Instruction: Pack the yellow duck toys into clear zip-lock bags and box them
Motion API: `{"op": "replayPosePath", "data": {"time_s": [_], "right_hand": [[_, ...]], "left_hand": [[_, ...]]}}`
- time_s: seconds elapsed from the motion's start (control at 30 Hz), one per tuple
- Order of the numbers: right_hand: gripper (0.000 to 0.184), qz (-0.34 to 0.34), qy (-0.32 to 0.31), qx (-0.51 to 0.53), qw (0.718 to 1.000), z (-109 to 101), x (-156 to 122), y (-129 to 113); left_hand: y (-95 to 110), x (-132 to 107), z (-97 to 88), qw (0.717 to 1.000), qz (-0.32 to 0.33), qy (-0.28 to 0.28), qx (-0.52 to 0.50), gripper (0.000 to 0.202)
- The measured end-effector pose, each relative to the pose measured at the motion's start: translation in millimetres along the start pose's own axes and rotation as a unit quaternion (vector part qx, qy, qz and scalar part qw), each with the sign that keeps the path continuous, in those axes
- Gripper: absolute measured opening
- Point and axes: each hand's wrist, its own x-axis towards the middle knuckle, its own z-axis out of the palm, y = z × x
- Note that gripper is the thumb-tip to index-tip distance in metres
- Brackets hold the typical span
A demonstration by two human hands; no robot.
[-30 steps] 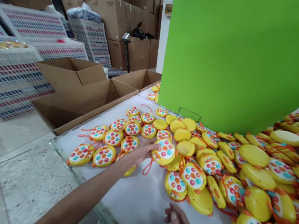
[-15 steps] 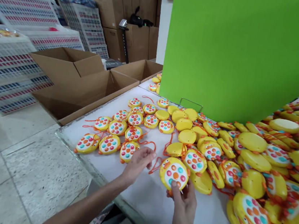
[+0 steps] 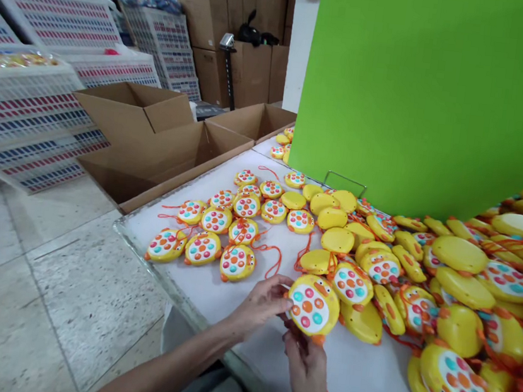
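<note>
A yellow duck toy (image 3: 313, 305) with a white oval of pink, orange and turquoise dots is lifted just above the table, its dotted side facing up. My left hand (image 3: 268, 305) pinches its left edge, thumb on top. At its lower edge, the curled fingers of my right hand (image 3: 305, 360) reach underneath, and their tips are partly hidden. Left of my hands, several matching toys (image 3: 203, 248) lie dotted side up in loose rows. Close on the right, more toys (image 3: 350, 283) lie dotted side up or yellow back up, with orange cords among them.
A large heap of the same toys (image 3: 453, 378) covers the table's right side. A green board (image 3: 426, 95) stands behind, beside a wire loop (image 3: 347, 176). Open cardboard boxes (image 3: 170, 162) adjoin the table's left edge. Plastic crates (image 3: 38, 108) and stacked cartons (image 3: 203, 4) stand farther back.
My left hand has moved right and taken hold of the toy's left edge. The toy has turned clockwise, and my right hand has shifted down to its lower edge. The view has swung slightly left.
</note>
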Motion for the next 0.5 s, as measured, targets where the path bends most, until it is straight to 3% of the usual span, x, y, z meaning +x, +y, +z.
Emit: {"op": "replayPosePath", "data": {"time_s": [0.13,0.27,0.5], "right_hand": [[0.069,0.058,0.028,0.059,0.996,-17,2,2],[0.069,0.083,0.023,0.084,0.993,-29,6,-9],[0.062,0.024,0.001,0.073,0.997,-21,1,-17]], "left_hand": [[-7,-3,-6.5,0.999,-0.016,-0.026,0.012,0.043],[-11,-8,-2.9,0.994,-0.059,-0.090,0.016,0.049],[-17,-5,-1.3,0.998,-0.038,-0.029,0.039,0.044]]}}
